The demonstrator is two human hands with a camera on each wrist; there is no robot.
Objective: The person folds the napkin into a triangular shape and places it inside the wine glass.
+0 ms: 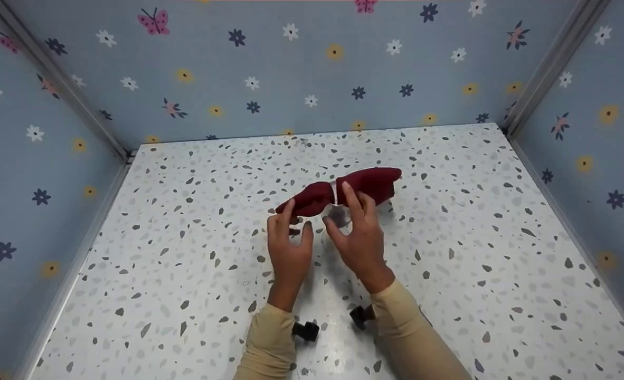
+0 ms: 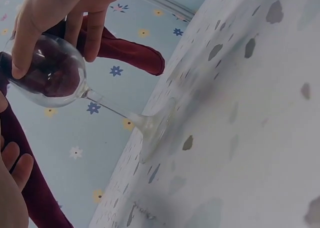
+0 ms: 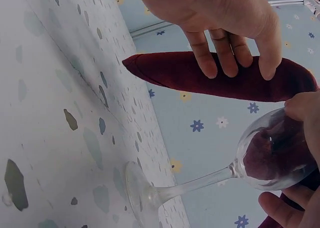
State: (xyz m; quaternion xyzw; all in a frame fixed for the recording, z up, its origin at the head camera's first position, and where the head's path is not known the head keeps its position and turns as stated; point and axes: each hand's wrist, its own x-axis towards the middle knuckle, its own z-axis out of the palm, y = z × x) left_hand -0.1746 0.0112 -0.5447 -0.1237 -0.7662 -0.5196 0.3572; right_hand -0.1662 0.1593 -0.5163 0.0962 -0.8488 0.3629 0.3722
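Note:
A clear wine glass stands upright on its foot. A dark red cloth napkin is bunched down inside its bowl, and its two ends spill over the rim to left and right. My right hand holds the bowl, thumb on the near side and fingers by the rim and the cloth's right end. My left hand is at the cloth's left end, its fingers loosely bent near or against it and the thumb apart. In the head view, the hands and cloth hide much of the glass.
The glass stands on a white speckled tabletop. Blue flowered panels rise at the back and both sides, with grey metal strips at the corners. A black mount sits on each wrist over beige sleeves.

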